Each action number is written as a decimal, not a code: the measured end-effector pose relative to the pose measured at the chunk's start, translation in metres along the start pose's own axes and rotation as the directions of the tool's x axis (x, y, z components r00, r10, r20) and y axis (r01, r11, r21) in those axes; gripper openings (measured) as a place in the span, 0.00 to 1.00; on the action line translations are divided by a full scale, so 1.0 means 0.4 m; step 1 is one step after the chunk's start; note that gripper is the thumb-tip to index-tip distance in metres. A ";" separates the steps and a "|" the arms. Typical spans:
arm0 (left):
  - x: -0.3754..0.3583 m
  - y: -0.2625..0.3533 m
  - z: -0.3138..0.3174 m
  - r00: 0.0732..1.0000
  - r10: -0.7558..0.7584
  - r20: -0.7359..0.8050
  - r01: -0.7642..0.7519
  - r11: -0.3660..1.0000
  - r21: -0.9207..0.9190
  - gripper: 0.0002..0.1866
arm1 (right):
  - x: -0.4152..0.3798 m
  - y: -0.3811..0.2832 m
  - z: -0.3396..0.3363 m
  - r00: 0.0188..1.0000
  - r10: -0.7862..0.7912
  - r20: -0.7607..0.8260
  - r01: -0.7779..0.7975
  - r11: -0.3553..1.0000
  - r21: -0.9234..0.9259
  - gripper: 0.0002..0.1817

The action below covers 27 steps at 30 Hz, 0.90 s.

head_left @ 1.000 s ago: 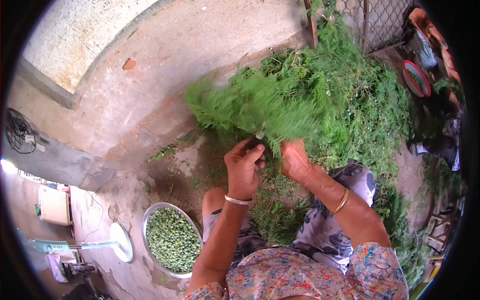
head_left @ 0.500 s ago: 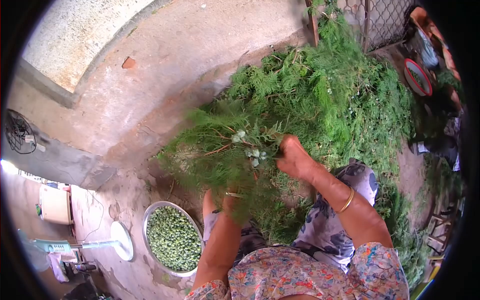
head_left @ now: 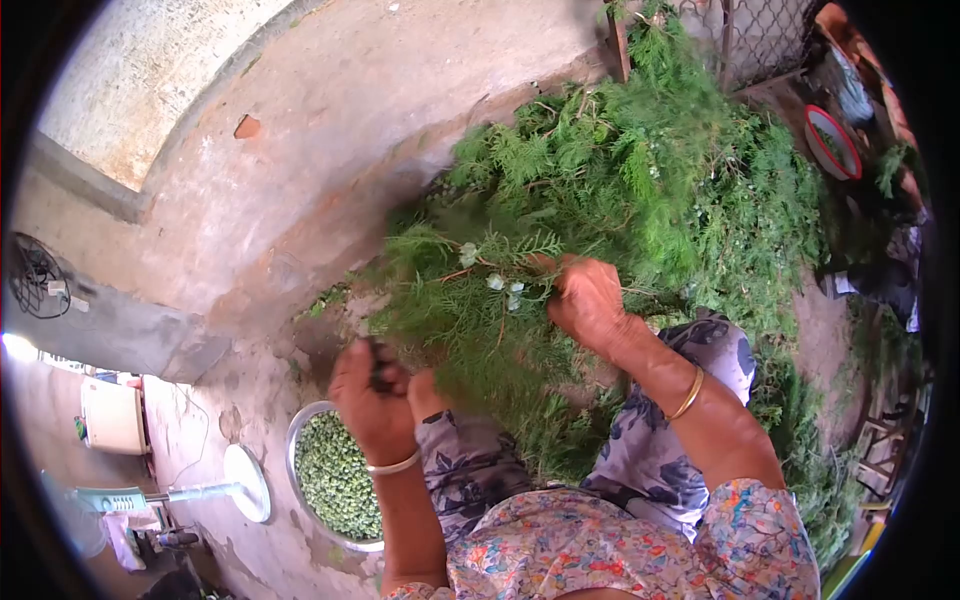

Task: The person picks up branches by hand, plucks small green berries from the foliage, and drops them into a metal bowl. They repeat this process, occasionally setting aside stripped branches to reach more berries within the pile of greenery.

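Observation:
My right hand point(head_left: 590, 302) is closed round the stem end of a leafy green branch point(head_left: 485, 310). The branch spreads leftward over my lap and bears pale blue-green cones. My left hand point(head_left: 372, 392), with a silver bangle at the wrist, is apart from the branch on its lower left. Its fingers are curled round a small dark thing point(head_left: 380, 366), too unclear to name. Below that hand is a metal basin point(head_left: 297, 470) full of small green cones point(head_left: 340, 475), its right part hidden by my forearm.
A large heap of cut greenery point(head_left: 750, 200) lies ahead and right. A standing fan point(head_left: 246, 484) and a beige box point(head_left: 112, 415) are at the left. Back right are a red-rimmed basin point(head_left: 833, 142) and another person's partly visible clothing point(head_left: 903, 270).
My left hand has come out from behind the branch and moved left and up, near the basin. My right hand still grips the branch, which has shifted slightly.

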<state>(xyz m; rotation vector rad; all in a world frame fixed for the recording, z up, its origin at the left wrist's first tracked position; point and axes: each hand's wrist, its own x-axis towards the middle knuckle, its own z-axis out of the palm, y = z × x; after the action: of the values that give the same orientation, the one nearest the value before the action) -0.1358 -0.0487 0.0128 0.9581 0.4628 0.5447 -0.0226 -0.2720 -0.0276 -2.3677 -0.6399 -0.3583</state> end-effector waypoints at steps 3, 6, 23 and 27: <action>-0.043 0.093 0.091 0.932 0.336 0.138 -0.338 0.941 -0.010 0.05 | -0.002 0.000 -0.001 1.000 0.009 0.022 -0.009 1.000 -0.003 0.20; -0.049 0.072 0.165 0.943 0.176 0.283 -0.219 0.968 0.127 0.05 | -0.002 0.014 0.020 0.998 0.035 0.053 -0.035 0.999 -0.010 0.20; 0.055 -0.158 0.147 0.861 0.138 0.490 -0.467 0.597 0.652 0.06 | -0.005 0.009 -0.007 0.981 -0.103 0.162 0.123 0.985 -0.121 0.26; 0.022 -0.118 0.149 0.957 -0.175 0.230 0.035 0.862 0.506 0.05 | -0.011 0.025 0.016 0.980 -0.134 0.150 0.149 0.985 -0.088 0.24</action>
<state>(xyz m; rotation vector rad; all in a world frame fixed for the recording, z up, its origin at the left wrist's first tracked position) -0.0829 -0.1028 0.0008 1.4743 0.4142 0.1826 -0.0202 -0.2761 -0.0395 -2.4646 -0.8802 -0.2886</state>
